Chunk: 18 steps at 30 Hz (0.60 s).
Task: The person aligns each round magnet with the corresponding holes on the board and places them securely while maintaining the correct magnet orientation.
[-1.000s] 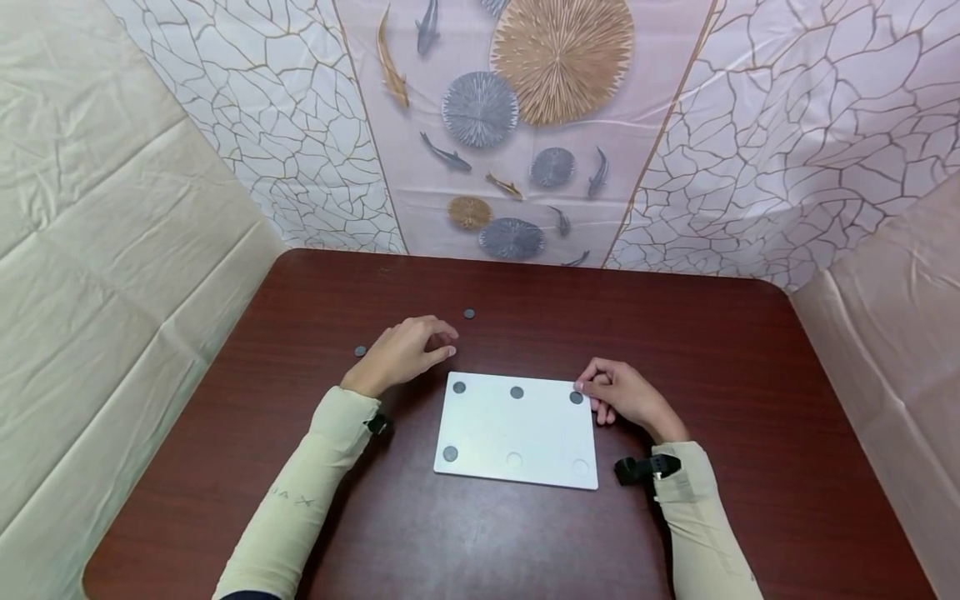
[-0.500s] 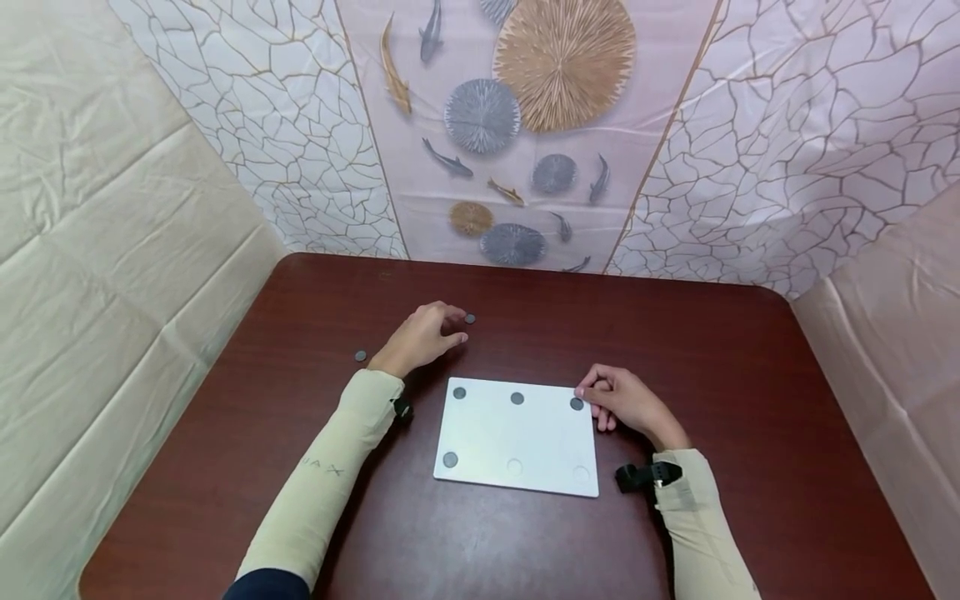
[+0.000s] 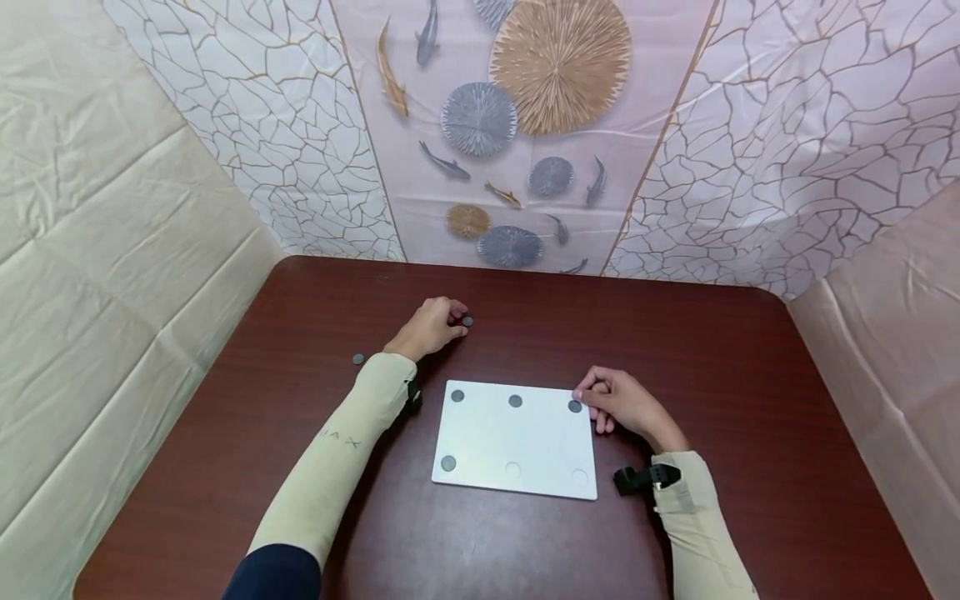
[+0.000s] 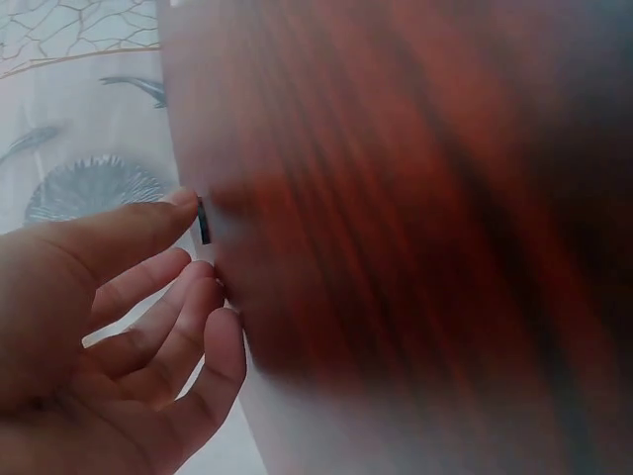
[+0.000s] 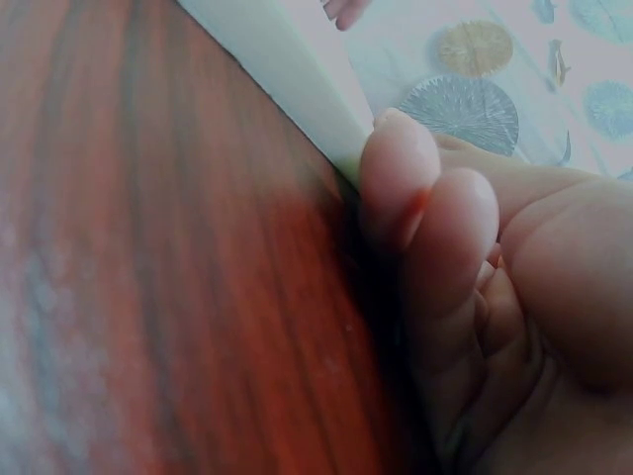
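Near the far side of the table, my left hand [image 3: 433, 325] reaches with thumb and fingers spread around a small grey coin-like disc [image 3: 468, 321]. In the left wrist view this disc [image 4: 205, 221] shows edge-on, right at one fingertip, with the other fingers loosely bent below. A thin white rectangular board [image 3: 517, 437] lies in front of me. My right hand [image 3: 622, 404] grips its far right corner between thumb and index finger, beside a grey disc [image 3: 575, 407]. More grey discs sit at the board's far middle, far left and near left. Two round recesses along its near edge show bare white.
Another grey disc [image 3: 358, 359] lies on the dark red-brown table [image 3: 705, 350], left of my left forearm. Patterned cloth [image 3: 551, 177] hangs behind the table, and pale cloth walls [image 3: 112, 333] stand at both sides. Each wrist wears a black strap [image 3: 647, 478].
My left hand has moved forward and right, from left of the far disc to around it. The right hand stays at the board's corner, and the board lies where it was.
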### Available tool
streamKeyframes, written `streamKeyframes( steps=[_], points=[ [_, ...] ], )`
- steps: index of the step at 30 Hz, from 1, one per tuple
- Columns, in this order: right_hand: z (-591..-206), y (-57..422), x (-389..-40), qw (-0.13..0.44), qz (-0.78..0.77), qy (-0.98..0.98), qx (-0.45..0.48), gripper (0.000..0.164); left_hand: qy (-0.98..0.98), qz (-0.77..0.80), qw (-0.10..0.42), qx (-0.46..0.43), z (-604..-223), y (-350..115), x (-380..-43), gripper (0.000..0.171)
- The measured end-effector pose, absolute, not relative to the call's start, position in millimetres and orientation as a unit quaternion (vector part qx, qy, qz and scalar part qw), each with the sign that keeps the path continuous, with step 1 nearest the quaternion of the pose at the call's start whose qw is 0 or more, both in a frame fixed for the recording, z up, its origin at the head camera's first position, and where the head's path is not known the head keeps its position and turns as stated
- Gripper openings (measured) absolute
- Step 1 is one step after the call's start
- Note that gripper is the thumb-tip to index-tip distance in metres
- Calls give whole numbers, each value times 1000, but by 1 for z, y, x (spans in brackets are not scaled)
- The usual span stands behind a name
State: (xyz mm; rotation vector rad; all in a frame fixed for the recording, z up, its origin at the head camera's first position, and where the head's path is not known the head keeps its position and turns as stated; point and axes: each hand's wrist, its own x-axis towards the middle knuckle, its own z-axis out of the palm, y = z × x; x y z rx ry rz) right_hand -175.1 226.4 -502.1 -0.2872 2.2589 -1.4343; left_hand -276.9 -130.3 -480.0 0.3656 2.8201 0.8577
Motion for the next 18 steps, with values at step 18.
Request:
streamKeyframes(
  steps=[18],
  points=[
    [-502, 226, -175, 223, -516, 820, -107, 18, 958, 262, 58, 98, -479, -119, -284, 16]
  ],
)
